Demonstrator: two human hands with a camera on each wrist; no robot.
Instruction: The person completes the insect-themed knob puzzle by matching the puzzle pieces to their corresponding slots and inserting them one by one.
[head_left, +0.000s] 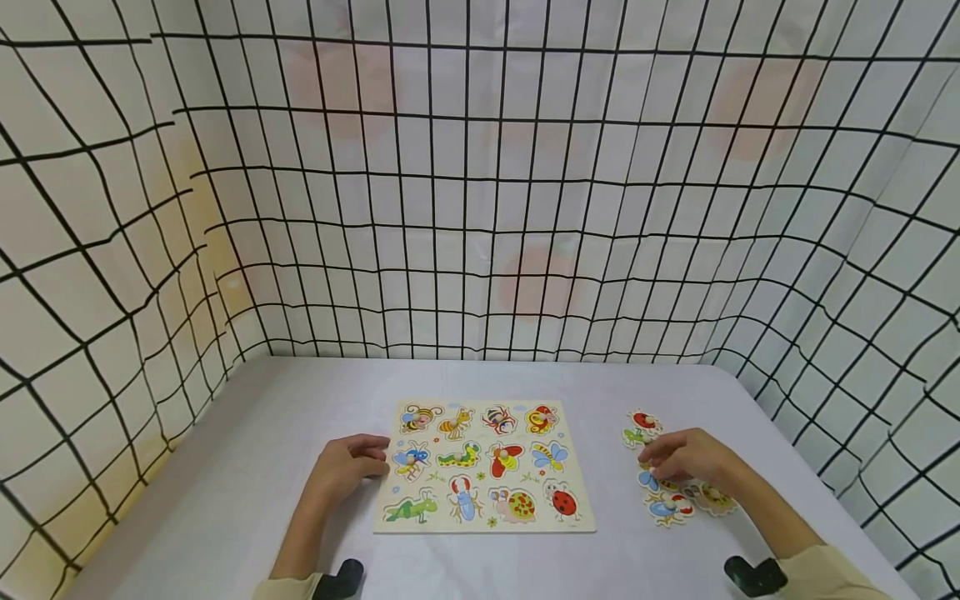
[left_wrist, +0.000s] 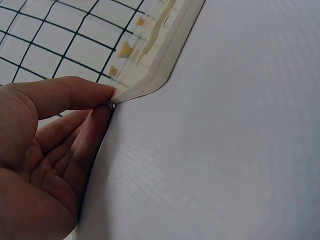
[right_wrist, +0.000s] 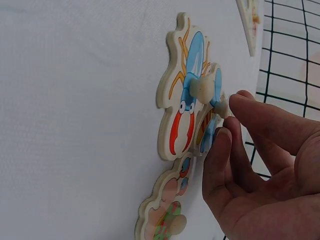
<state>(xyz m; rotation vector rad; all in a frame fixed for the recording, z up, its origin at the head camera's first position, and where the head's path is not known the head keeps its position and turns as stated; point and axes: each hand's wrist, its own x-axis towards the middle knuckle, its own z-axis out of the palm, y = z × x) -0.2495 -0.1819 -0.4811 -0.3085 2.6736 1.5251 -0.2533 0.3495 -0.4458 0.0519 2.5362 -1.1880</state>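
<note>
My left hand (head_left: 343,468) touches the left edge of a wooden puzzle board (head_left: 487,523) printed with insects. In the left wrist view, its fingertips meet the corner of this board (left_wrist: 155,75). Out to the right, my right hand (head_left: 693,457) is over a group of knobbed puzzle pieces. Its thumb and fingers pinch the knob of a blue-winged insect piece (right_wrist: 216,87), whose far side is partly hidden by the fingers. Beside that piece lies a beetle piece (right_wrist: 192,75) with red pincers. A snail piece (right_wrist: 160,205) is lower in the right wrist view.
A ladybug piece (head_left: 645,421) lies beyond the right hand. The white tabletop (head_left: 300,392) is bounded at the back and sides by white walls with a black grid (head_left: 465,250). Several wooden knobs (left_wrist: 124,50) stand up from the board.
</note>
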